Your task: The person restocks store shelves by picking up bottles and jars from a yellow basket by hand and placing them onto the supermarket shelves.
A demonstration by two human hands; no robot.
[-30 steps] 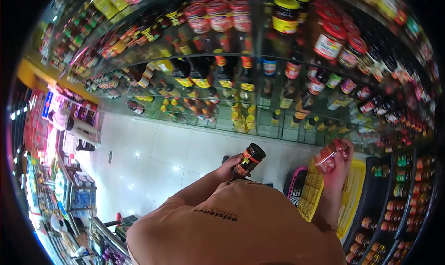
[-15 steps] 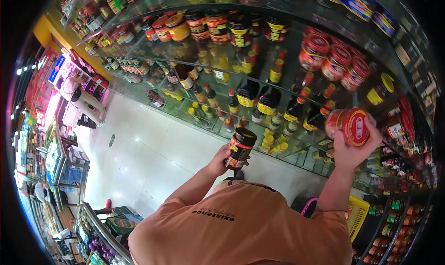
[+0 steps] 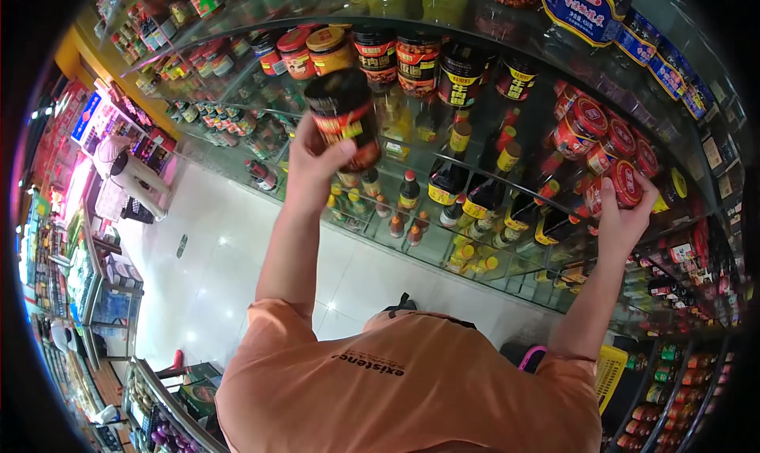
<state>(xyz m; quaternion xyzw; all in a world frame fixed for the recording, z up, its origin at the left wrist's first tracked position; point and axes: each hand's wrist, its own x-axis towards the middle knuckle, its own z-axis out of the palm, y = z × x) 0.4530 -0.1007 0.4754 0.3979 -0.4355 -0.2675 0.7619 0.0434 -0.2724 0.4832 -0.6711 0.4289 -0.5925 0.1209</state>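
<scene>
My left hand (image 3: pixel 315 154) grips a dark jar (image 3: pixel 346 124) with a black lid and a red and yellow label, raised in front of the upper glass shelf and slightly blurred. Behind it, several sauce jars (image 3: pixel 418 63) with black, red and yellow labels line that shelf. On the right, my right hand (image 3: pixel 623 219) has its fingers around a red-lidded jar (image 3: pixel 625 185) at the shelf's front. More red-lidded jars (image 3: pixel 584 124) are stacked right behind that one.
Dark sauce bottles (image 3: pixel 447 180) and small yellow-capped bottles (image 3: pixel 467 255) fill the lower glass shelves. A yellow basket (image 3: pixel 608 374) is beside my right side. Down the tiled aisle (image 3: pixel 229 239) a person (image 3: pixel 127 172) stands at the far left.
My left hand has lifted its dark jar from near my chest up to the shelf. My right hand has moved the red-lidded jar up and back to the stacked ones.
</scene>
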